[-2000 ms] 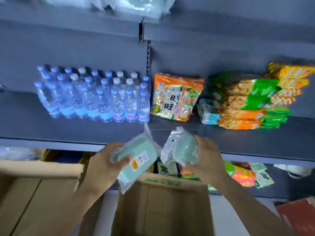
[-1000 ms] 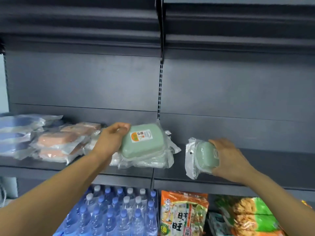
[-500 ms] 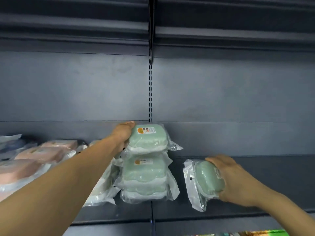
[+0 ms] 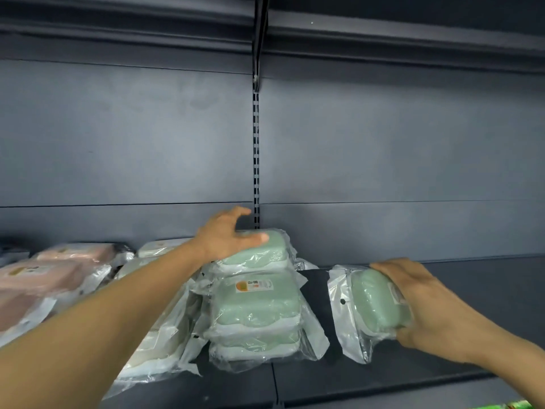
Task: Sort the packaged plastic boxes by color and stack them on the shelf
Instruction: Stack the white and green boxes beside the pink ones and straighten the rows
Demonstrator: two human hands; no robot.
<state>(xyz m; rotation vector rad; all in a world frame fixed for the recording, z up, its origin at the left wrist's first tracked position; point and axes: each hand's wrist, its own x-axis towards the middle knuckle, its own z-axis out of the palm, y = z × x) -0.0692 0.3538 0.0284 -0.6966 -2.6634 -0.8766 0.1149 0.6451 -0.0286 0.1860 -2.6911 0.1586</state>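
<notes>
green boxes (image 4: 255, 308) gained another layer as the left hand (image 4: 225, 239) loosened, fingers lifting off the top one. the right hand (image 4: 424, 305) clutched a further green box (image 4: 376, 302) for stacking

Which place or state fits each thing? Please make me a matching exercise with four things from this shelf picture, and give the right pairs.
Things
1. left hand
2. right hand
3. pink boxes
4. shelf

Places or states
A. at the far left, in clear bags
B. rests on top of the green stack
C. dark grey, bears all the boxes
D. grips a single green box to the right of the stack

Pairs: 1-B, 2-D, 3-A, 4-C
</notes>
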